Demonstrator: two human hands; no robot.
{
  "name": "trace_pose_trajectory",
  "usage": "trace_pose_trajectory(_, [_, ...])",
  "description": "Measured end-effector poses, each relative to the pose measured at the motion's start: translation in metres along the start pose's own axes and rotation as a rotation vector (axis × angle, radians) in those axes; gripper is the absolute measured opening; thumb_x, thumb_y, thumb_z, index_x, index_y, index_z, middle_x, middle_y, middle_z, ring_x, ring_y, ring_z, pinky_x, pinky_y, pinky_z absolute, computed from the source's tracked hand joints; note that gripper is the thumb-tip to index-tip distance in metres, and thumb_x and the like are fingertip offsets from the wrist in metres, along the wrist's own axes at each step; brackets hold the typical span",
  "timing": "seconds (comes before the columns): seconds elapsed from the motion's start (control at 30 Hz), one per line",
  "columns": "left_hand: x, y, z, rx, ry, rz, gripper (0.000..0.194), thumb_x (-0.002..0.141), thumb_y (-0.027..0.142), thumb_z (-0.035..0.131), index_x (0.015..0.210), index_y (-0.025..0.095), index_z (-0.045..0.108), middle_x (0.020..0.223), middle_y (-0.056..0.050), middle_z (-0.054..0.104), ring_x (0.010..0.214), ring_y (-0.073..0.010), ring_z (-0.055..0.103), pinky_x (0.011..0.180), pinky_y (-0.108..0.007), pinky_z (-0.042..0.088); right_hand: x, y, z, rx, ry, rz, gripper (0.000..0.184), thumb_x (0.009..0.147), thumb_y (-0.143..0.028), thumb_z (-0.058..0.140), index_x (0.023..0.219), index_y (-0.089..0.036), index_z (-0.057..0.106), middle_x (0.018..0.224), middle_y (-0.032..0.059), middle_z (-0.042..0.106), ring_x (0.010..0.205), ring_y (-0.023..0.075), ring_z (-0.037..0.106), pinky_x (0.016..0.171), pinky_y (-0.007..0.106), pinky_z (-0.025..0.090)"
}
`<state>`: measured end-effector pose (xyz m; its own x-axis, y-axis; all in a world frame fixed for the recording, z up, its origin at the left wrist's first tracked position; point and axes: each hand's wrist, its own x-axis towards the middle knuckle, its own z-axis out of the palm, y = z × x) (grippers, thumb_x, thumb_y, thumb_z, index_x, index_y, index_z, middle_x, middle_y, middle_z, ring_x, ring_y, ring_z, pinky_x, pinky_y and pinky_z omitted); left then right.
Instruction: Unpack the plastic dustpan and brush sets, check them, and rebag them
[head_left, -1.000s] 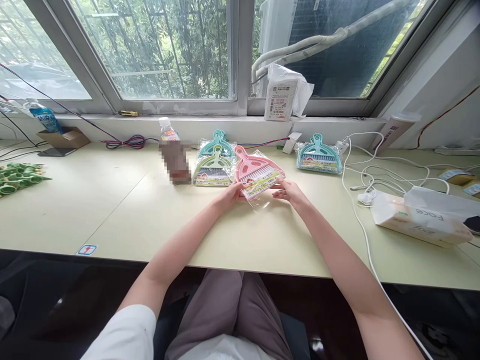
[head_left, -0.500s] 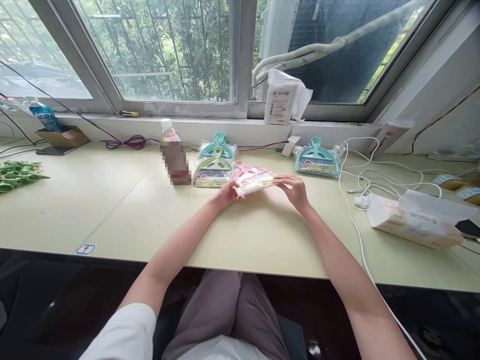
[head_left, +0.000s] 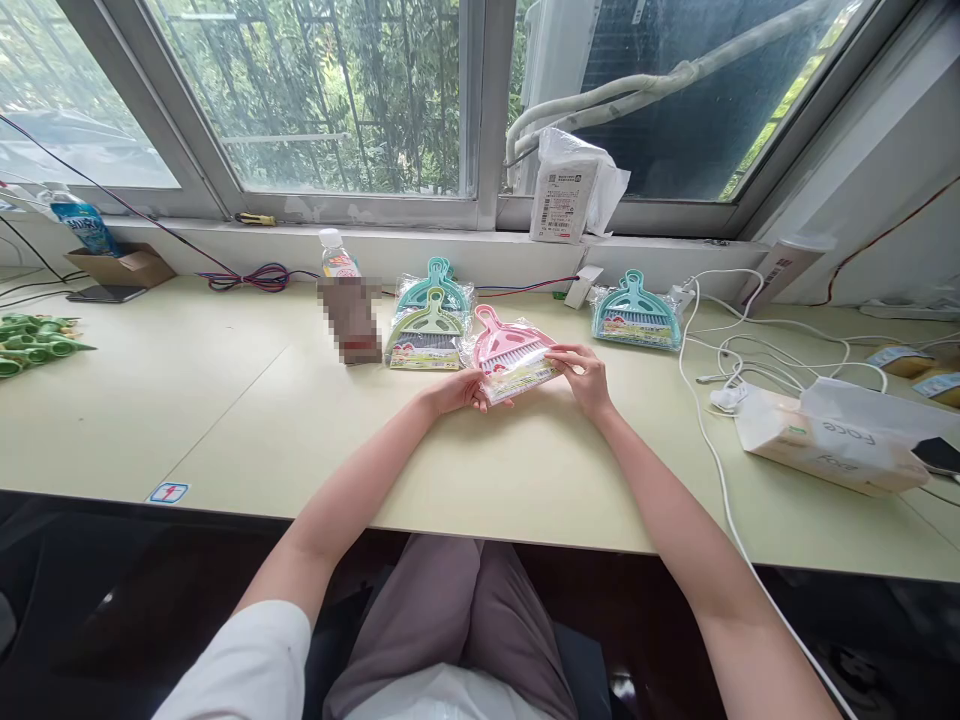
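Note:
A pink dustpan and brush set [head_left: 510, 345] in clear plastic wrap is tilted up above the table, its handle pointing away from me. My left hand [head_left: 463, 392] grips its lower left corner, with some fingers hidden underneath. At its right edge, the fingers of my right hand [head_left: 586, 378] pinch the wrapping. Just left of it lies a green dustpan and brush set [head_left: 429, 335], overlapping a teal dustpan set [head_left: 441, 275] behind. Another teal dustpan set [head_left: 636, 312] lies farther right, also wrapped.
A bottle [head_left: 351, 325], partly pixelated, stands left of the sets. White cables [head_left: 757, 360] and a tissue pack [head_left: 825, 440] occupy the right side. Green plastic items [head_left: 37, 345] lie far left. A white box [head_left: 564, 200] stands on the window sill [head_left: 420, 238].
The pink set has tipped up toward me, so more of its face and handle shows. Both hands keep hold of it; my left hand has shifted slightly right.

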<state>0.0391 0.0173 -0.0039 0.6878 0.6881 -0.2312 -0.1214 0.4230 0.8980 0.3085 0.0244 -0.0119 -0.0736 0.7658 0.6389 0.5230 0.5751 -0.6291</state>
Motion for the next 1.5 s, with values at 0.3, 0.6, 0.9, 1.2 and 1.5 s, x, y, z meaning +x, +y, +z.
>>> trace_pose_trajectory(0.3, [-0.004, 0.006, 0.003, 0.152, -0.042, -0.029, 0.033, 0.082, 0.023, 0.046, 0.106, 0.005, 0.061, 0.093, -0.018, 0.072, 0.045, -0.0092, 0.058, 0.043, -0.017, 0.043, 0.003, 0.003, 0.005, 0.425, -0.100, 0.475, 0.057, 0.066, -0.047, 0.073, 0.114, -0.022, 0.060, 0.115, 0.0085, 0.063, 0.096, 0.0220, 0.063, 0.079, 0.037, 0.056])
trace_pose_trajectory(0.6, [-0.014, 0.013, 0.010, 0.423, 0.145, 0.127, 0.069, 0.075, 0.046, 0.066, 0.133, 0.017, 0.044, 0.100, -0.014, 0.070, 0.060, -0.0161, 0.067, 0.059, -0.027, 0.053, -0.003, -0.004, 0.016, 0.641, -0.029, 0.707, 0.050, 0.059, -0.038, 0.079, 0.102, -0.019, 0.060, 0.093, 0.0043, 0.071, 0.078, 0.0183, 0.068, 0.064, 0.030, 0.058])
trace_pose_trajectory(0.9, [-0.026, 0.026, -0.024, 0.741, 0.418, 0.223, 0.030, 0.071, 0.030, 0.069, 0.098, 0.020, 0.065, 0.073, -0.001, 0.070, 0.062, -0.0161, 0.065, 0.063, -0.025, 0.049, -0.005, -0.022, 0.009, 0.518, -0.286, 0.654, 0.047, 0.058, -0.041, 0.079, 0.097, -0.017, 0.067, 0.096, 0.0078, 0.070, 0.079, 0.0184, 0.065, 0.056, 0.026, 0.055])
trace_pose_trajectory(1.2, [-0.072, 0.051, -0.056, 1.350, 0.895, -0.065, 0.027, 0.055, 0.005, 0.076, 0.070, 0.020, 0.060, 0.063, -0.003, 0.063, 0.095, -0.0282, 0.064, 0.083, -0.031, 0.044, -0.007, -0.008, 0.013, 0.451, -0.180, 0.654, 0.049, 0.055, -0.044, 0.078, 0.093, -0.015, 0.065, 0.088, 0.0073, 0.069, 0.073, 0.0171, 0.061, 0.051, 0.026, 0.052])
trace_pose_trajectory(1.5, [-0.050, 0.032, -0.057, 1.458, 0.981, 0.174, 0.044, 0.075, 0.005, 0.060, 0.117, 0.019, 0.057, 0.109, -0.013, 0.061, 0.111, -0.0310, 0.054, 0.096, -0.040, 0.040, -0.007, -0.004, 0.015, 0.451, -0.182, 0.645, 0.046, 0.060, -0.043, 0.076, 0.096, -0.016, 0.065, 0.096, 0.0081, 0.070, 0.079, 0.0184, 0.063, 0.055, 0.027, 0.054])
